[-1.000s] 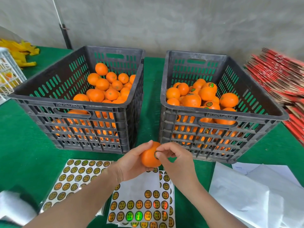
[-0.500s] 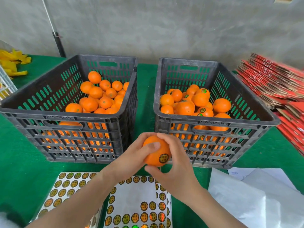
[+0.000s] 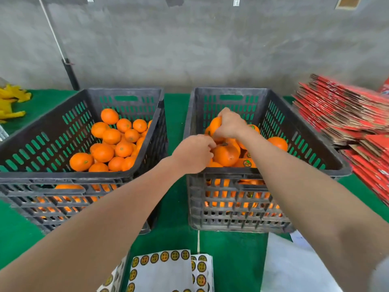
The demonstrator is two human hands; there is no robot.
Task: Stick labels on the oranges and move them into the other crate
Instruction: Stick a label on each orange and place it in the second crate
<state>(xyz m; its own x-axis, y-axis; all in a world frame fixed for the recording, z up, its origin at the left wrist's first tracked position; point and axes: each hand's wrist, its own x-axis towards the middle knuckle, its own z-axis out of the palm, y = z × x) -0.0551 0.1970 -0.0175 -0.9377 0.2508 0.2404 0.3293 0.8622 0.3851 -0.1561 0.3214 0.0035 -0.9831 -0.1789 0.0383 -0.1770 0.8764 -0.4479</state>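
The fingers (image 3: 221, 114) of the right hand (image 3: 230, 124) are curled round an orange (image 3: 215, 125) and grip it. This orange is inside the right crate (image 3: 231, 91), toward its far left, just above the pile of oranges (image 3: 226, 154) there. The label on the held orange is hidden, but another orange in the pile shows a round label (image 3: 246, 163).

The left hand (image 3: 192, 153) is over the near left corner of the same crate. Its fingers are bent in toward the pile. I cannot tell if they hold anything.

The left crate (image 3: 63, 175) stands just beside the right one, with a thin gap between them. It holds a heap of plain oranges (image 3: 111, 144).

Both crates sit on a green tabletop (image 3: 231, 260). Near the person lie sheets of round labels (image 3: 164, 268), and to their right some white paper (image 3: 294, 270). A stack of flat red cartons (image 3: 347, 114) lies at the far right. Something yellow (image 3: 10, 102) lies at the far left.
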